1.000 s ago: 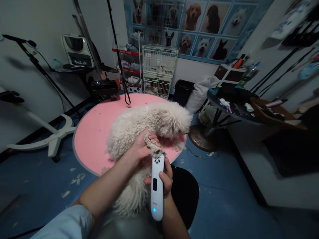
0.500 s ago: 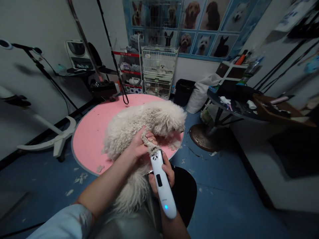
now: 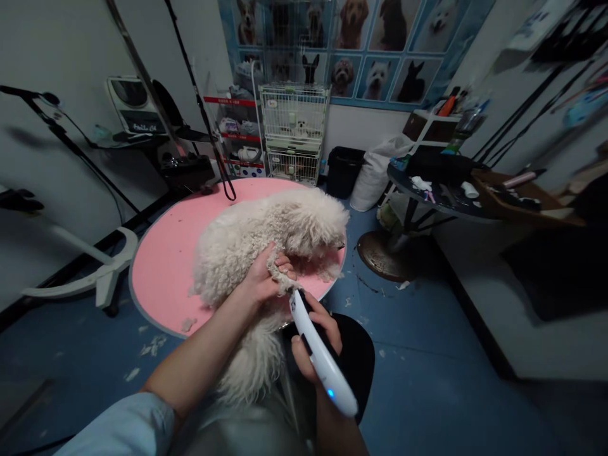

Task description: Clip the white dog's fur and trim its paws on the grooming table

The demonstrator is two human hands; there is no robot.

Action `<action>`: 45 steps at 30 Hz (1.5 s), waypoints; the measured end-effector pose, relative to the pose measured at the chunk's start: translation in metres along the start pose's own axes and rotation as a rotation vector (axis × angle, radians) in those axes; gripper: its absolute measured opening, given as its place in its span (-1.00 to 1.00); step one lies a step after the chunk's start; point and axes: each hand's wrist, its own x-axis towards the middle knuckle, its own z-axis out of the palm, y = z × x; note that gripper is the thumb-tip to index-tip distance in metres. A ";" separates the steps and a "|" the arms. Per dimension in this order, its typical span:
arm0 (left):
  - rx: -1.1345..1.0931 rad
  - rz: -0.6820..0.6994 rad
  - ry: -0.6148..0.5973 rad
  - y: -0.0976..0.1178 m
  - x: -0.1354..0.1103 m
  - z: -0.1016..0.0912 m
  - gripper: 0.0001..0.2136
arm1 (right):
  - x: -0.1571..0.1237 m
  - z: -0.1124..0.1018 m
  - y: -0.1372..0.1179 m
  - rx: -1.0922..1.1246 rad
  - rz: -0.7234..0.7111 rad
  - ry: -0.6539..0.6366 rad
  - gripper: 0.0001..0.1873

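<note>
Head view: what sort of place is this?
Likely a dog grooming salon: a curly white dog lies on a round pink table, the right hand holds a clipper, and dog-breed posters cover the wall.

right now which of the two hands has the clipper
The right hand: it is wrapped round the white clipper, whose blue light shows. The left hand instead holds the dog's paw.

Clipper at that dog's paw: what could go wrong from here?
The clipper touches the paw pinched in the left hand; a sudden kick might nick skin. The dog lies near the edge of the pink table, so a squirm could slide it off.
</note>
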 end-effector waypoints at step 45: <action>0.110 -0.142 0.089 0.000 0.009 -0.021 -0.54 | 0.012 -0.007 -0.035 -0.199 -0.078 -0.435 -0.60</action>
